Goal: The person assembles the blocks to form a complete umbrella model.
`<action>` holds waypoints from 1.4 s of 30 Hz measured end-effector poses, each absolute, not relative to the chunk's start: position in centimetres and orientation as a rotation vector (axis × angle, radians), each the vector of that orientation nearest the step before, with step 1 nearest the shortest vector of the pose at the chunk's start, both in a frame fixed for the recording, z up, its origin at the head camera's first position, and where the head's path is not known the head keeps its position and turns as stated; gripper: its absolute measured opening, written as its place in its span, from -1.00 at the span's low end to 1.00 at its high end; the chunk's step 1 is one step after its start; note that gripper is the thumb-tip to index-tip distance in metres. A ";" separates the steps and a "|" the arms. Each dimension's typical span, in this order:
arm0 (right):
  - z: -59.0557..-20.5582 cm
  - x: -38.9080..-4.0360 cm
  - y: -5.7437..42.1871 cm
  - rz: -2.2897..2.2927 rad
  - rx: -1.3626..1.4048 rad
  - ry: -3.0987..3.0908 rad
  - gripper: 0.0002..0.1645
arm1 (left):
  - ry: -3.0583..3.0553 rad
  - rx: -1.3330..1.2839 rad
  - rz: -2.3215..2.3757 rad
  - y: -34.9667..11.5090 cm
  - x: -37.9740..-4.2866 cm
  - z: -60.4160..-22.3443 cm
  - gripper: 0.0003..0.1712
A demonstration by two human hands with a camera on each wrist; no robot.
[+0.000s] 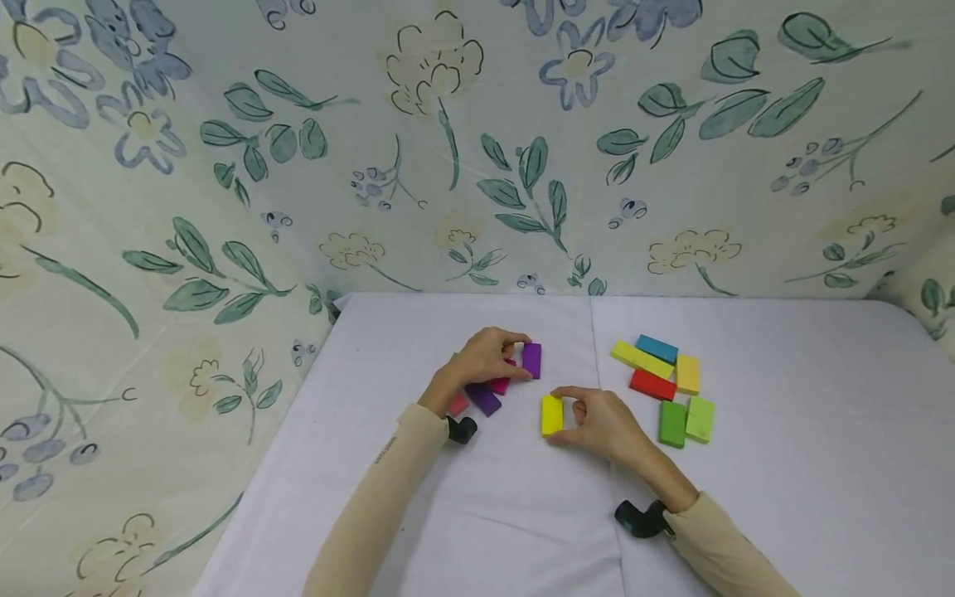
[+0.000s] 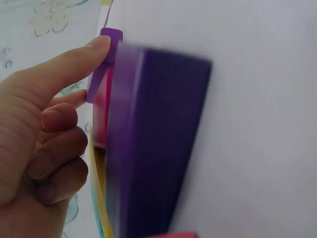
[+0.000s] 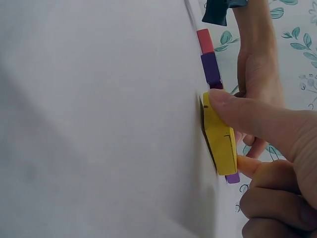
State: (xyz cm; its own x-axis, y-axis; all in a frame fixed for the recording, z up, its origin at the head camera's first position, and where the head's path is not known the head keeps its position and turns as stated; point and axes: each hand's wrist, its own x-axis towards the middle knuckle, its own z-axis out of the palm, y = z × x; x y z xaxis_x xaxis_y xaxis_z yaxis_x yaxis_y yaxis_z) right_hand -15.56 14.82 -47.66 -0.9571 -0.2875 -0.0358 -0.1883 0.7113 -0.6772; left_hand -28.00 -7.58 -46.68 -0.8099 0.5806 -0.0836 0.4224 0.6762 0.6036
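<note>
My left hand (image 1: 485, 356) pinches a small purple block (image 1: 531, 361) between thumb and fingertip, near the middle of the white table. Closer to me, my right hand (image 1: 606, 424) grips a yellow block (image 1: 552, 415) by its two ends, thumb on the near one. The right wrist view shows this yellow block (image 3: 220, 136) slightly tilted over the cloth. Beneath and beside the left hand lie a dark purple block (image 1: 483, 400), a magenta block (image 1: 500, 385) and a coral block (image 1: 458, 405), partly hidden by it. The dark purple block (image 2: 158, 139) looms large in the left wrist view.
Right of the right hand lies a group of blocks: a long yellow one (image 1: 642, 360), a blue one (image 1: 657, 348), an orange-yellow one (image 1: 687, 375), a red one (image 1: 652, 385) and two greens (image 1: 672, 424). Floral cloth (image 1: 522, 166) hangs behind the white table (image 1: 806, 464).
</note>
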 end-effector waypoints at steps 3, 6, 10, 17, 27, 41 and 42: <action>-47.6 -15.5 14.7 -1.065 -0.397 2.801 -0.22 | 2.608 0.862 0.823 -6.8 -27.6 -46.5 -0.33; -47.5 -15.4 14.7 -1.055 -0.398 2.821 -0.20 | 2.606 0.890 0.800 -5.9 -27.3 -46.2 -0.31; -47.3 -15.4 14.5 -1.039 -0.392 2.839 -0.17 | 2.602 0.880 0.794 -5.0 -26.8 -46.0 -0.30; -47.2 -15.3 14.3 -0.989 -0.386 2.874 -0.14 | 2.616 0.830 0.752 -4.6 -26.4 -46.2 -0.32; -47.4 -15.4 14.2 -0.953 -0.360 2.886 -0.15 | 2.575 0.795 0.803 -5.0 -26.1 -46.5 -0.34; -47.1 -15.6 15.5 -0.993 -0.518 2.808 -0.38 | 2.574 0.795 0.861 -5.1 -26.0 -46.4 -0.45; -47.1 -15.7 15.7 -0.990 -0.535 2.802 -0.39 | 2.577 0.795 0.861 -5.1 -26.0 -46.4 -0.45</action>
State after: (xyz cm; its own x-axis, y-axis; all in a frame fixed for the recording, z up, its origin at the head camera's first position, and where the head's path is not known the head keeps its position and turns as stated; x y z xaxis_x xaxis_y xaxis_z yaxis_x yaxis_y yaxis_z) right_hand -15.65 15.68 -47.09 -0.9300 -0.3675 0.0029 -0.2878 0.7232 -0.6278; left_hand -26.02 -5.11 -46.39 -0.7982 0.5920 -0.1116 0.4060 0.6655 0.6263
